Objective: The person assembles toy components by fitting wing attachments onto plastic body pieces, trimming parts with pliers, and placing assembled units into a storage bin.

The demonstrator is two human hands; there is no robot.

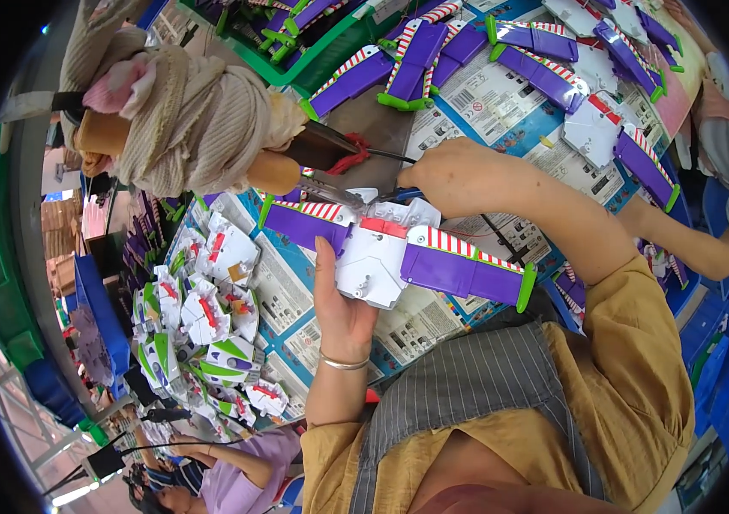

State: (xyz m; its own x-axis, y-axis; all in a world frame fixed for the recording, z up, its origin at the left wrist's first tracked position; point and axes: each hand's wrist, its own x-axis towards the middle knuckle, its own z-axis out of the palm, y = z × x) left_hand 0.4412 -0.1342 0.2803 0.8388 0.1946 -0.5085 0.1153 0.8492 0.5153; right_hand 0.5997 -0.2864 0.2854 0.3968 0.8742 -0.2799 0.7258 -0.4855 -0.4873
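My left hand (345,327) holds a toy wing pack (375,264) from below, thumb along its left side. The pack has a white body with a red strip and two purple wings with red-and-white striped edges and green tips. My right hand (463,178) is closed just beyond the pack, around a blue-handled tool (409,194) mostly hidden by the fingers. Close to the pack's far edge is the metal end (330,190) of a wooden-handled tool wrapped in pale cloth (201,120).
White-and-green toy parts (210,343) are heaped at the left. Several purple wings (420,60) lie at the far side, near a green bin (313,60) of more wings. Another person's arm (681,240) reaches in from the right. Printed sheets (296,291) cover the table.
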